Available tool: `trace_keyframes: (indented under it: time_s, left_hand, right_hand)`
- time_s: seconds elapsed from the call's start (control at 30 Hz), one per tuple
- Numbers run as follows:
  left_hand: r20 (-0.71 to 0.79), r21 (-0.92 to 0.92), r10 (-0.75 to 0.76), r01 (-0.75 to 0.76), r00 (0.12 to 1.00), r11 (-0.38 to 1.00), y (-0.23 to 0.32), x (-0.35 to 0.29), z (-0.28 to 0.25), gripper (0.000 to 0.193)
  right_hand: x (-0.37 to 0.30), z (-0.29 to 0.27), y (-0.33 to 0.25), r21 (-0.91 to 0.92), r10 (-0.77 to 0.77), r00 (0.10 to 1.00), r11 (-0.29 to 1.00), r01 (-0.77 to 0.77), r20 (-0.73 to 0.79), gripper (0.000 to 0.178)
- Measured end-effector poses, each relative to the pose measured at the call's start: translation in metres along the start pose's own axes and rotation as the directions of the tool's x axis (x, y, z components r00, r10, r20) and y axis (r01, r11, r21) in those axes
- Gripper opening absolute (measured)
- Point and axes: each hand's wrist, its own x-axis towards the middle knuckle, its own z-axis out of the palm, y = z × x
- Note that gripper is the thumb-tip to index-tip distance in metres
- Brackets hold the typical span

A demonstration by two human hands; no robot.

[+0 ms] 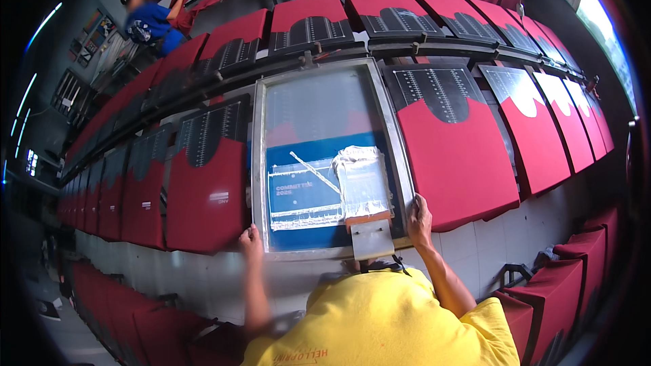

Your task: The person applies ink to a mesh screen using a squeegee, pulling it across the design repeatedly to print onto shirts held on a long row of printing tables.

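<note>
A screen-printing frame [258,129] with pale metal bars lies before me, over one of the boards. My left hand [251,238] is closed on its near left corner, and the right hand [420,221] grips its right bar near the front. Blue covers the lower part of the mesh [325,146]. Thick white ink [359,175] is heaped on the right of that area, with white streaks running to the left. Near the front bar, a squeegee [371,240] with a pale plate and an orange-brown strip rests against the ink. Whatever lies under the frame is mostly hidden.
Red shirts on black boards [454,156] line both sides of the frame. Some on the left [210,190] carry small white prints. A metal rail [298,66] runs behind, with another row of red-covered boards beyond. A person in blue [152,24] handles red fabric at the far left.
</note>
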Motion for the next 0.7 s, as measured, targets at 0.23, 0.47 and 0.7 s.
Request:
trace_keyframes:
  time_s: [0.23, 0.47, 0.7]
  left_hand:
    - [-0.086, -0.154, 0.018, -0.031, 0.996, 0.988, -0.003, -0.001, -0.005, 0.049]
    - [-0.087, -0.332, -0.007, -0.023, 0.996, 0.943, 0.037, -0.025, -0.022, 0.05]
    - [-0.009, -0.481, 0.027, -0.028, 1.0, 0.876, -0.005, -0.02, 0.002, 0.042]
  right_hand:
    - [0.002, 0.006, 0.02, 0.102, 0.1, 0.995, 0.99, -0.097, -0.029, 0.031]
    - [0.002, -0.026, 0.011, 0.217, 0.075, 0.997, 0.973, -0.075, 0.01, 0.037]
    - [-0.016, -0.003, 0.021, 0.248, 0.015, 0.997, 0.969, 0.005, -0.079, 0.038]
